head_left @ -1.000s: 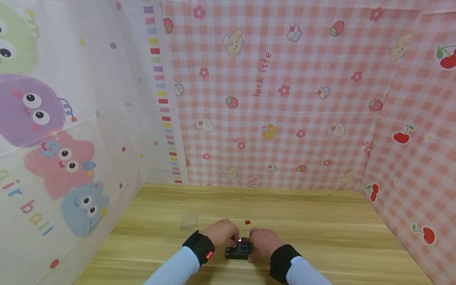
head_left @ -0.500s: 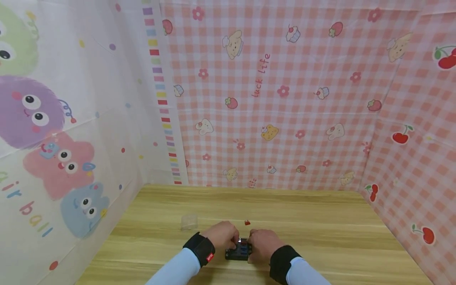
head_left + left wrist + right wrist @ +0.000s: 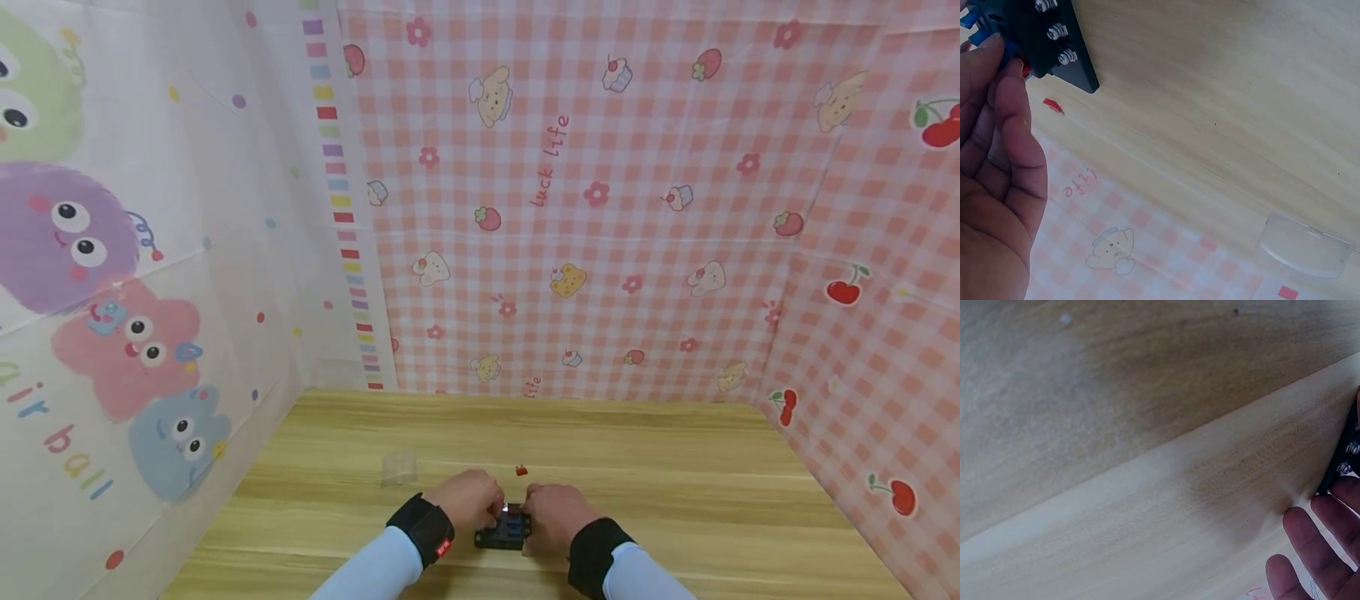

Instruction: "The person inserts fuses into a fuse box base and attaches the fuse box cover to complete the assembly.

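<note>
A black fuse block (image 3: 501,542) with blue blade fuses (image 3: 514,525) lies on the table between both hands. Metal screw terminals (image 3: 1057,31) line its side in the left wrist view. My left hand (image 3: 468,498) reaches over the left part of the block. Its thumb and index finger pinch a blue blade fuse (image 3: 1009,54) at the block, partly hidden by the fingertips; a bit of red shows beside it. My right hand (image 3: 557,518) grips the right end of the block, fingers along the far edge. Just beyond the block lies a loose red blade fuse (image 3: 521,471).
A clear plastic cover (image 3: 398,468) lies on the wooden table (image 3: 675,450) to the left, beyond the left hand. Patterned cloth walls (image 3: 600,233) enclose the table at the back and both sides.
Both hands stay at the fuse block with almost the same hold. The whole view shifts very slightly; the red fuse and clear cover lie where they were.
</note>
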Tool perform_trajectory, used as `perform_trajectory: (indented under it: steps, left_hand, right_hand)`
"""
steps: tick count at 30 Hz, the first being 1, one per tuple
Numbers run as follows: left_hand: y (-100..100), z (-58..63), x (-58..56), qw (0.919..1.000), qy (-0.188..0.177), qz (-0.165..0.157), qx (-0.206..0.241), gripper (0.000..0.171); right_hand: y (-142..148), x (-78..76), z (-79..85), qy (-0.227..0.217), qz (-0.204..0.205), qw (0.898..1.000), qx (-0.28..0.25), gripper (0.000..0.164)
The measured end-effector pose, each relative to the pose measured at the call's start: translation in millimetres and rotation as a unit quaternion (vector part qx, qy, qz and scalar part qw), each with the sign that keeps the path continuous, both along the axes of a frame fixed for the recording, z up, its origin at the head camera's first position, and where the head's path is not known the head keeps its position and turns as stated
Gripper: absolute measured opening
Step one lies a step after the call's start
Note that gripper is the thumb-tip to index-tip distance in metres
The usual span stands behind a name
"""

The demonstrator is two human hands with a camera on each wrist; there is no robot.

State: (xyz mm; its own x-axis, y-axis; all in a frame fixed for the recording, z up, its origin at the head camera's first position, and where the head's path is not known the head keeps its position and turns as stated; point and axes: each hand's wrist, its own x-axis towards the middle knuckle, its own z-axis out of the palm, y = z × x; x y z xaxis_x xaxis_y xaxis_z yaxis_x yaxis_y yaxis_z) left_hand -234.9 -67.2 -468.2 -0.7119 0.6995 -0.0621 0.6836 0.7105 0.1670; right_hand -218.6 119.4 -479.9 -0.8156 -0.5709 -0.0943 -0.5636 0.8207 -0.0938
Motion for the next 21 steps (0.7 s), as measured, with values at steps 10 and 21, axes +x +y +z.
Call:
perform_trajectory:
  steps: [10, 21]
  left_hand:
    - [1.8, -3.0, -0.6, 0.9998, -0.002, 0.006, -0.017, 0.011]
    - [-0.2, -3.2, -3.6, 0.9999, -0.013, -0.001, -0.003, 0.01]
  right_hand:
    - [-1.5, -1.0, -0.5, -0.002, -0.002, 1.0, 0.001, 0.039]
    - [-0.8, -2.3, -2.7, -0.009, -0.003, 1.0, 0.002, 0.038]
